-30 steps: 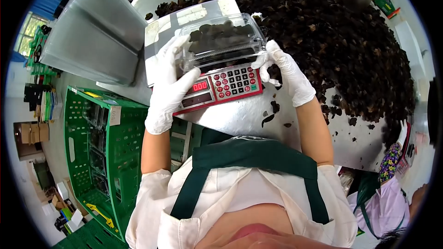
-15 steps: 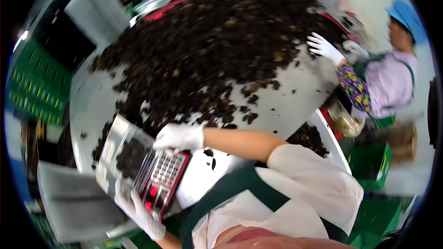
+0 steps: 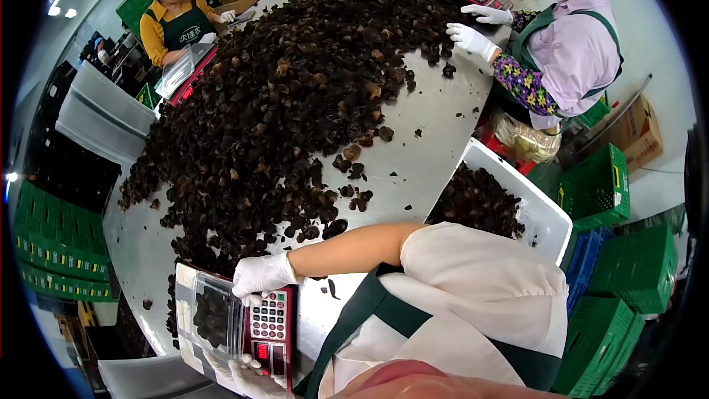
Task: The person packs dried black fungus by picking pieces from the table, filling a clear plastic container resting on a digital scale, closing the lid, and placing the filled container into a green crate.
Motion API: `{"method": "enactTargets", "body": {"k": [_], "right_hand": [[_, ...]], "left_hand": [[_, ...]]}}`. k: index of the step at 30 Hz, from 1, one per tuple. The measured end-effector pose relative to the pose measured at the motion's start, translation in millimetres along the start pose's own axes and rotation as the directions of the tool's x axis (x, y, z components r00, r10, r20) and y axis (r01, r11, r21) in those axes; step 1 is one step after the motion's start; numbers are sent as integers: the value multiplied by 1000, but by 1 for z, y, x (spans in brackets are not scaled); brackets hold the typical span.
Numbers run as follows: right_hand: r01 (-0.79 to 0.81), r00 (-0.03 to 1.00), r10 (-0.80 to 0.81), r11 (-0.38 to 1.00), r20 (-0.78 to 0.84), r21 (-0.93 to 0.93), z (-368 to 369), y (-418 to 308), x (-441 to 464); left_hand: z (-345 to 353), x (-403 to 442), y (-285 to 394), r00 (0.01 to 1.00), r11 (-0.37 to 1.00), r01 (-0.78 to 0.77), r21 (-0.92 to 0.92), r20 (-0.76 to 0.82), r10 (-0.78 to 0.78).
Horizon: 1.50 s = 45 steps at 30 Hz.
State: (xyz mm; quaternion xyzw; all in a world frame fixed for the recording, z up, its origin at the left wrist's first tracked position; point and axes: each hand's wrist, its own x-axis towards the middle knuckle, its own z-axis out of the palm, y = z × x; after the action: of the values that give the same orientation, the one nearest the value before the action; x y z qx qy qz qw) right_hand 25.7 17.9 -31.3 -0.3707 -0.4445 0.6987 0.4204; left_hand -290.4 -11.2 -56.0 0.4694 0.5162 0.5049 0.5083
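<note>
Clear box point(image 3: 221, 319) sits on the scale point(image 3: 269, 318) near seven o'clock, right hand point(image 3: 264, 277) at its two, left hand point(image 3: 249, 378) at its five; I can't tell if they pinch. Uneven pushing could tip it.

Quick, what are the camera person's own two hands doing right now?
Left hand: partly open at the clear box; can't tell if gripping.
Right hand: fingers curled at its other end; can't tell if gripping.

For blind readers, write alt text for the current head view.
Gloved left hand and right hand at a clear box of dark pieces on a digital scale. A big heap of similar pieces covers much of the metal table, with two co-workers around it.
</note>
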Motion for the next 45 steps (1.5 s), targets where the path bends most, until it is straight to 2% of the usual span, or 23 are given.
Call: {"method": "enactTargets", "body": {"k": [5, 12, 14, 16, 17, 18, 19, 20, 21, 22, 23, 24, 25, 26, 29, 32, 33, 36, 38, 39, 43, 44, 45], "right_hand": [[48, 999, -48, 998, -9, -27, -2, 5, -10], [57, 998, -58, 998, -26, -27, -3, -4, -30], [18, 1000, -18, 996, 0, -92, -4, -18, -44], [25, 996, -18, 997, 93, -73, -7, -28, -59], [11, 986, 0, 998, 169, -66, -8, -32, -65], [54, 971, -15, 985, 238, -161, -7, -38, -69], [17, 965, 16, 992, 261, -123, -5, -33, -71], [40, 969, 38, 950, 242, -309, 4, -50, -76], [181, 938, -7, 862, 346, -473, 6, -50, -71], [152, 932, 27, 876, 362, -457, 9, -45, -71], [164, 933, 34, 845, 357, -509, 14, -40, -71], [173, 942, 31, 810, 335, -560, 19, -38, -70], [195, 933, 32, 791, 358, -580, 22, -37, -66], [209, 935, 23, 771, 354, -602, 25, -36, -63], [-36, 972, 158, 835, 176, -548, 40, -38, -55], [-27, 936, 188, 882, 297, -471, 65, -48, -43], [27, 931, 136, 901, 339, -434, 66, -48, -40], [73, 959, 57, 897, 278, -436, 62, -48, -38], [44, 967, 60, 918, 248, -394, 48, -44, -35], [19, 973, 73, 922, 221, -386, 36, -40, -35], [-38, 999, 50, 920, 21, -389, -12, -32, -52], [-51, 998, 36, 921, -47, -385, -24, -31, -58], [-48, 996, 17, 924, -84, -379, -42, -27, -65]], "left_hand": [[54, -53, 46, 997, 996, -14, 89, 77, 7], [63, -66, 54, 996, 992, 22, 120, 83, -32], [48, -71, 21, 956, 957, -215, -194, 157, 246], [33, -48, 18, 987, 989, 124, -82, -92, -131], [36, -46, 19, 953, 982, 136, -132, -254, -166], [10, -48, 2, 973, 970, 148, -196, -147, -178], [19, -53, 28, 860, 878, 351, -325, -260, -439], [28, -67, 46, 900, 885, 367, -287, -130, -416], [41, -79, 60, 932, 948, 313, -62, -171, -319], [6, -74, 12, 930, 924, 368, -102, 54, -364], [18, -90, 36, 934, 941, 339, 10, 115, -337], [22, -114, 59, 964, 962, 155, -223, 247, -97], [18, -113, 56, 957, 984, 174, -30, 239, -162], [16, -118, 53, 959, 981, 171, -95, 244, -143], [11, -140, 68, 996, 981, 86, -176, 28, -82], [-22, -173, 101, 972, 988, -108, -112, -219, 82], [-46, -186, 107, 949, 997, -71, 12, -307, 71], [-100, -224, 137, 736, 968, -207, 140, -630, 249], [-151, -246, 143, 559, 974, -215, -67, -827, 66], [-198, -256, 134, 538, 946, -311, -93, -838, 95], [-349, -297, 78, 318, 949, -201, -244, -932, -173], [-370, -299, 58, 371, 940, -164, -299, -902, -222], [-381, -306, 43, 505, 949, -53, -312, -828, -244]]}}
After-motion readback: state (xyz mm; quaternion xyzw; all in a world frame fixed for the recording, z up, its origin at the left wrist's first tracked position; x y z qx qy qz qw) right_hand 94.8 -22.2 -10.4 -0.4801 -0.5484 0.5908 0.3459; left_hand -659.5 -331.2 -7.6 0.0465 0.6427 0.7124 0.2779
